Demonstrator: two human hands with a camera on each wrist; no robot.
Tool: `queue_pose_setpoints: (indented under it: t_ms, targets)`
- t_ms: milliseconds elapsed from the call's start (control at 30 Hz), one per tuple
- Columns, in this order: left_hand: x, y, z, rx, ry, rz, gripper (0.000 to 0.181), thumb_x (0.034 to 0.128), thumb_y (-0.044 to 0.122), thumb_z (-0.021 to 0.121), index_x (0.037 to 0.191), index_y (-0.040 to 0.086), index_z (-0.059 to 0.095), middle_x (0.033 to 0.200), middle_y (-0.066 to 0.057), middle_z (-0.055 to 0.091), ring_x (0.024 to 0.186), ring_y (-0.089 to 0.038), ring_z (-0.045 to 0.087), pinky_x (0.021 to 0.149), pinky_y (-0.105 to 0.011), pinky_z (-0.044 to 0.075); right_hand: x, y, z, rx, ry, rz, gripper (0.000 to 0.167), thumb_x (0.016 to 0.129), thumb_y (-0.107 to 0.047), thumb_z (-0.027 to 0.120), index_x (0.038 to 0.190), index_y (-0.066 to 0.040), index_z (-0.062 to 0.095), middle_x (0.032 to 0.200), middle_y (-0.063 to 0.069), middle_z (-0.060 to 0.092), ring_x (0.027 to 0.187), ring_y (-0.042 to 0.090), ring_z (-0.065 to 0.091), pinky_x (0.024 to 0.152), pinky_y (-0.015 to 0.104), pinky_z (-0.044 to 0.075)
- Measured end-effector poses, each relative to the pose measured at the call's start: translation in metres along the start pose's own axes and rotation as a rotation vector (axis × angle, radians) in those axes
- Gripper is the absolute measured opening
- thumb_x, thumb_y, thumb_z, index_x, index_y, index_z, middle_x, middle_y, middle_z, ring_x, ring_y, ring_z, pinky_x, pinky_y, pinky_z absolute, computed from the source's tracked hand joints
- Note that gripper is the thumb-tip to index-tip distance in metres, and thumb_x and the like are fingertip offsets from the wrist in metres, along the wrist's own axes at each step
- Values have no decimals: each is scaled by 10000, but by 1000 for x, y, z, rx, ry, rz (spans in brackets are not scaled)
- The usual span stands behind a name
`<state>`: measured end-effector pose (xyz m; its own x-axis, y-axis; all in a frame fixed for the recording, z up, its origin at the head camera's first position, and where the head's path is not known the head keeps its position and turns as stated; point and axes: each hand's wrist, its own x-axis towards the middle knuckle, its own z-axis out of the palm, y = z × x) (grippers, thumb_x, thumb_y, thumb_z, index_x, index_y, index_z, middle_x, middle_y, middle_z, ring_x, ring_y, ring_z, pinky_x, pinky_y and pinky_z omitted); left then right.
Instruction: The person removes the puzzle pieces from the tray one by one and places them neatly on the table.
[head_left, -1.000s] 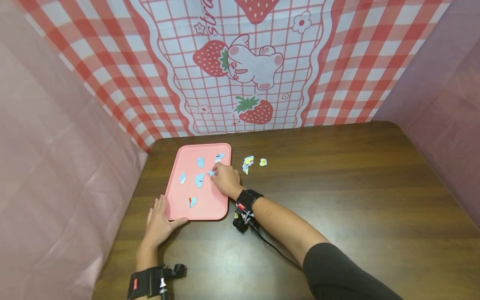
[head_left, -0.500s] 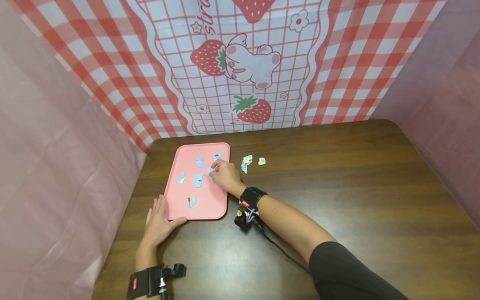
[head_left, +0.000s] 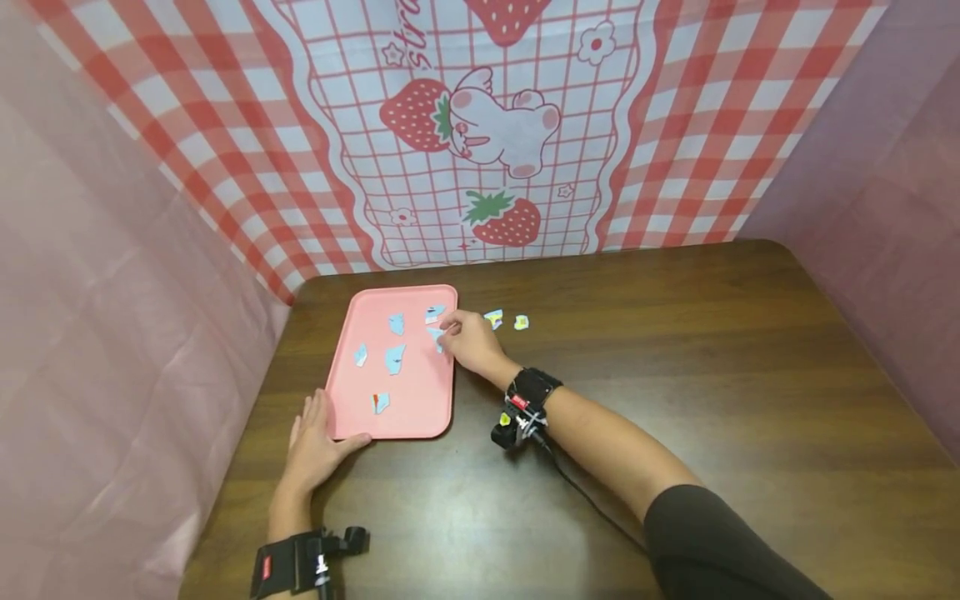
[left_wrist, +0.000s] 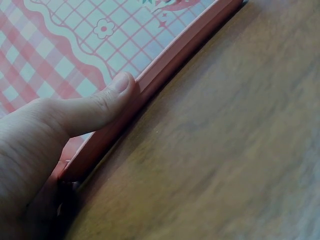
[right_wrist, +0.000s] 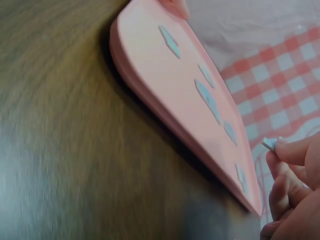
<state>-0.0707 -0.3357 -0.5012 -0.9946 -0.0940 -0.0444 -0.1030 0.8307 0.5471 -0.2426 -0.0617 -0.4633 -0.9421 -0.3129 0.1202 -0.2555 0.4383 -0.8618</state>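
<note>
My right hand pinches a small light-blue flat piece with jagged edges over the right side of the pink tray. In the right wrist view that piece is raised between thumb and index finger. Several similar pieces lie apart on the tray: a larger one near the middle, one with a red mark towards the front, and another at the far right corner. At the tray's near left corner rests my left hand, its thumb laid along the rim.
On the wooden table, right of the tray, lie yellow-and-blue pieces, partly hidden by my right hand, and a small yellow-centred piece. A red checked strawberry cloth hangs behind. A cable trails from the right wrist.
My right hand has moved to the right across the tray, carrying the light-blue piece to the tray's right edge. It now covers part of the yellow-and-blue pieces. My left hand stays put.
</note>
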Motion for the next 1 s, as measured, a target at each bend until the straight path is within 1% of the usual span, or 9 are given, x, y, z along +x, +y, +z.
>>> queue_pose_setpoints:
  t_ms: [67,200,400,500,633,733,900,1000]
  targets:
    - [1,-1,0,-1,-2,0,1246,801,548,788,1544,-148,71,1616,-343,55,1504,-488,11,1184,-627,14,0,4,-5,9,7,1,141,854,-87,758,983,-40,731,819,44,732,727,141,666,662,267,521]
    - [1,-2,0,1,0,3,1245,801,547,788,1545,-147,71,1617,-341,53,1505,-486,9,1185,-625,10,0,12,-15,12,12,16,139,842,-89,777,963,-37,734,844,64,741,740,158,671,656,264,519]
    - [1,-1,0,4,0,6,1238,805,540,787,1542,-153,73,1614,-347,51,1502,-492,7,1183,-631,11,-3,21,-31,0,5,27,191,849,-80,767,1033,-29,753,855,64,752,744,157,679,665,279,521]
    - [1,0,-1,3,1,6,1240,803,540,789,1540,-156,76,1611,-353,53,1501,-496,10,1181,-634,12,-4,25,-40,-4,9,29,199,856,-73,765,1053,-47,775,856,66,759,733,151,684,654,269,527]
    - [0,-1,-1,-1,-1,7,1242,804,536,792,1540,-157,71,1608,-358,47,1498,-502,6,1179,-638,10,-5,31,-52,-36,21,35,190,862,-78,761,1048,-78,796,846,57,761,707,145,683,627,259,529]
    - [0,-1,-1,-9,-5,7,1243,806,533,792,1541,-155,63,1608,-359,42,1498,-502,1,1178,-639,6,-5,37,-60,-57,34,35,199,859,-85,762,1055,-82,800,866,60,762,751,158,682,665,278,531]
    - [0,-1,-1,-9,-9,4,1245,806,536,790,1542,-153,59,1610,-354,40,1501,-496,1,1181,-633,5,-5,50,-73,-56,63,47,204,846,-102,779,1046,-75,804,945,83,772,883,211,699,785,349,547]
    - [0,-1,0,-8,-9,6,1247,802,533,794,1538,-160,64,1606,-360,47,1498,-503,9,1178,-639,11,-5,58,-80,-71,86,54,201,840,-109,778,1036,-74,806,982,88,773,910,226,698,810,374,544]
